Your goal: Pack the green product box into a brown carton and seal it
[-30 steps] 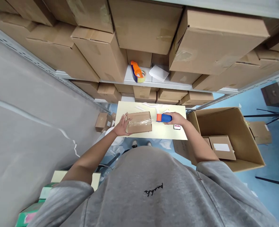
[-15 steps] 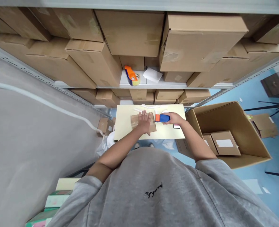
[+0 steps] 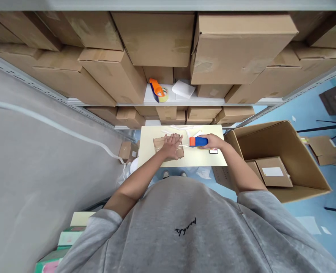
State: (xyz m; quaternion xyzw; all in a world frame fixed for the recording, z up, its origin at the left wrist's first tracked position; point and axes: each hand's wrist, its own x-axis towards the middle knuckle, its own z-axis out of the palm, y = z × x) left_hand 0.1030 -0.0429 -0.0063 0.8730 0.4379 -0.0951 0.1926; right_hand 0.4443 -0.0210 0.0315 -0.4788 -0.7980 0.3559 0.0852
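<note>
A small brown cardboard box (image 3: 158,144) lies on the pale yellow table (image 3: 147,159). My left hand (image 3: 171,145) rests on its top with the fingers spread. My right hand (image 3: 213,141) is wrapped round a blue and orange tape dispenser (image 3: 198,141), just right of the box. A clear strip of tape (image 3: 185,145) stretches between the dispenser and the box. Beneath my right hand lies a phone (image 3: 213,151), partly covered. White paper strips (image 3: 180,128) lie along the table's far edge.
Shelves of cardboard boxes (image 3: 156,41) rise ahead. Another tape dispenser (image 3: 158,90) and a folded white paper (image 3: 183,89) lie on the shelf (image 3: 149,96). At right stands a large open carton (image 3: 310,163) with smaller boxes inside. A grey wall (image 3: 28,170) closes the left.
My left hand and the box have shifted slightly left. My right hand with the tape dispenser has moved a little right, and a tape strip now spans the gap between them.
</note>
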